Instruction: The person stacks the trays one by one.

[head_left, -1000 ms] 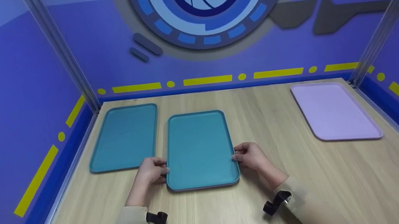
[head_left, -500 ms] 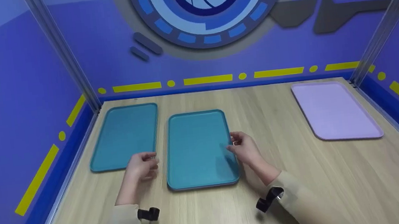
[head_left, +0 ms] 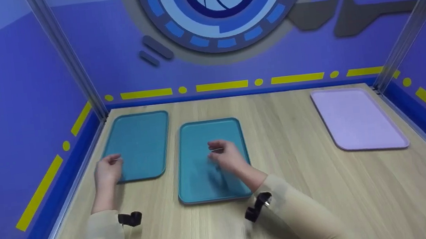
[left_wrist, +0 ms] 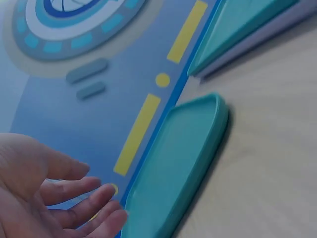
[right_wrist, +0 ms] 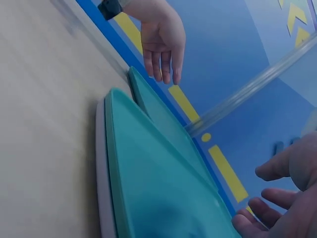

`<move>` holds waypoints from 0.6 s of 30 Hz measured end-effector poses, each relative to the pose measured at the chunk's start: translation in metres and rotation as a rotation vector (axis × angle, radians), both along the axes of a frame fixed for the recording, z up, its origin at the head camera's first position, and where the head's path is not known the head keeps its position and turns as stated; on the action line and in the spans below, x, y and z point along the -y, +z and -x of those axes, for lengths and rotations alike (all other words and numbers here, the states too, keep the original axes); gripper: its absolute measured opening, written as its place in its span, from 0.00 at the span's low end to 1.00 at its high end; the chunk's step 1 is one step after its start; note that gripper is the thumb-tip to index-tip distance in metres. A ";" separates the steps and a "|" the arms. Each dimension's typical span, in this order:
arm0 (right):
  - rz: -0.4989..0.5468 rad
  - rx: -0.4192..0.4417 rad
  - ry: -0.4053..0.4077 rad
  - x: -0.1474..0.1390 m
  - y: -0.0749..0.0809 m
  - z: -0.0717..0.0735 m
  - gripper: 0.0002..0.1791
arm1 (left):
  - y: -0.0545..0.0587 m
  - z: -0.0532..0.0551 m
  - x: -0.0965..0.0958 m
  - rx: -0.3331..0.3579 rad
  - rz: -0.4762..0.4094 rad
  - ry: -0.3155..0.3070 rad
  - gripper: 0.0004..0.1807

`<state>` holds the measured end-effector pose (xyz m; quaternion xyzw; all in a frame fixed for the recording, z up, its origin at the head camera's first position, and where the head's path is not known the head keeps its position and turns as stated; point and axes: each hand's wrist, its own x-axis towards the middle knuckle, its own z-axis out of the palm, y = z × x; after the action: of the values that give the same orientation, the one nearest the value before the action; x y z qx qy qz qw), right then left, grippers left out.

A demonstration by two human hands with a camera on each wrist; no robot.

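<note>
A teal tray (head_left: 203, 136) lies in the middle of the table, and the right wrist view shows it stacked on a pale purple tray (right_wrist: 102, 163). Over that stack hovers my right hand (head_left: 227, 157), fingers loosely bent around nothing; its shadow falls on the teal surface. To the left lies another teal tray (head_left: 139, 144). My left hand (head_left: 108, 170) is at that tray's front left corner, holding nothing. In the left wrist view the fingers (left_wrist: 74, 213) are spread and relaxed beside the tray; whether they touch its rim I cannot tell.
A pale purple tray (head_left: 357, 119) lies at the right on the wooden table (head_left: 286, 127). Blue panel walls (head_left: 231, 71) and metal corner posts (head_left: 69, 51) enclose the back and sides. Each wrist wears a black camera mount (head_left: 130, 219).
Both hands have let go of the stacked trays' sides. The left hand has moved left to the other teal tray; the right has risen and moved left over the stack. The trays stay put.
</note>
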<state>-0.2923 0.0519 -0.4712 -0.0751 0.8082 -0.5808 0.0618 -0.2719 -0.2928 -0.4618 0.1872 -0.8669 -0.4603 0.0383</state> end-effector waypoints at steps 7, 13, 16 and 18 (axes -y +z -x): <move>0.096 0.109 0.099 0.044 0.005 0.002 0.24 | -0.012 0.004 0.029 -0.014 -0.006 0.135 0.27; 0.200 0.255 0.156 0.077 0.005 0.004 0.25 | -0.023 0.004 0.043 0.038 0.003 0.207 0.31; 0.242 0.310 0.200 0.088 0.002 0.005 0.28 | -0.026 0.004 0.047 0.049 -0.024 0.218 0.32; 0.290 0.355 0.222 0.094 -0.001 0.006 0.31 | -0.029 0.004 0.048 0.045 -0.054 0.211 0.32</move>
<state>-0.2982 -0.0421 -0.4722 -0.0683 0.6798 -0.6843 0.2549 -0.2760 -0.3405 -0.4904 0.2888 -0.8303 -0.4727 0.0618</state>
